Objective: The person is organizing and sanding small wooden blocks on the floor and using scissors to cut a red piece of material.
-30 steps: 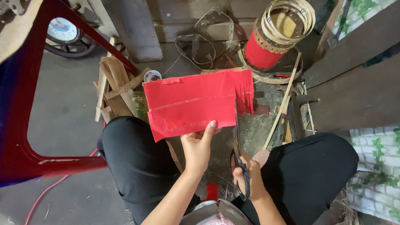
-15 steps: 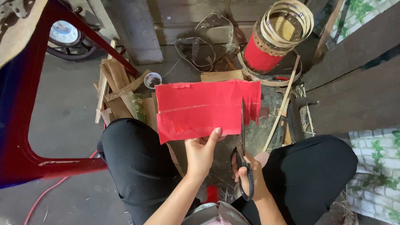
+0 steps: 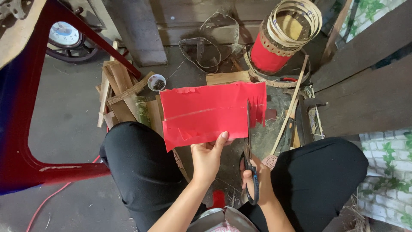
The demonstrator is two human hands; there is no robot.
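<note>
Above concrete floor [image 3: 64,116], scissors [image 3: 249,141] cut held paper [image 3: 206,116].

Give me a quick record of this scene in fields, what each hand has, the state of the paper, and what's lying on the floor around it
Left hand: left hand pinches the lower edge of the red paper sheet, thumb on top.
Right hand: right hand grips the scissors, blades pointing up into the sheet.
Paper: held flat above the knees; right edge cut into a fringe of strips.
Scissors position: at the right part of the sheet, beside the fringe.
Floor ahead: red lantern frame with bamboo hoops, wood scraps, small bowl.
Left: red metal frame.
</note>
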